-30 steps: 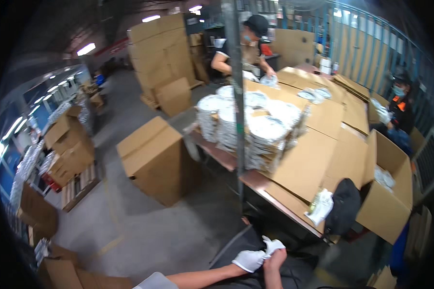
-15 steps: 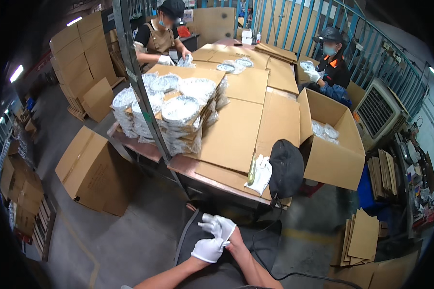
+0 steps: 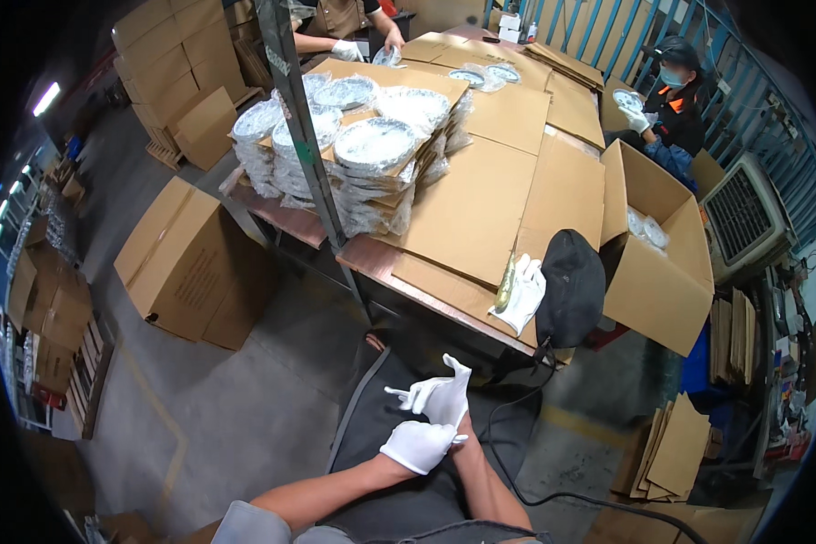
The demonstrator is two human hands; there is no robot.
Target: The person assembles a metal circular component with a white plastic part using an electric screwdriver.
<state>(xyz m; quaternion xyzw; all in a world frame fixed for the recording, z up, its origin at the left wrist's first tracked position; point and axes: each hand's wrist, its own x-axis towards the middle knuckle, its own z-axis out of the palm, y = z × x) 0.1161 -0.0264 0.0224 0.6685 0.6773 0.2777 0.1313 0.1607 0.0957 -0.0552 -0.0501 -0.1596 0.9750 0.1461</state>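
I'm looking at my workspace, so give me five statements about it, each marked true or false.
1. The left hand touches the glove cuff on the right hand. True.
2. The left hand is bare. False: it wears a white glove.
3. Plastic-wrapped round items are stacked on the table. True.
4. The cardboard box at the table's right is shut. False: its top is open.
5. The co-worker at the right wears a face mask. True.

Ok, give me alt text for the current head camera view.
A white-gloved left hand appears to grip the white glove near the wrist of the open right hand. Beyond, plastic-wrapped round items stand stacked on a cardboard-covered table, with two co-workers beside it.
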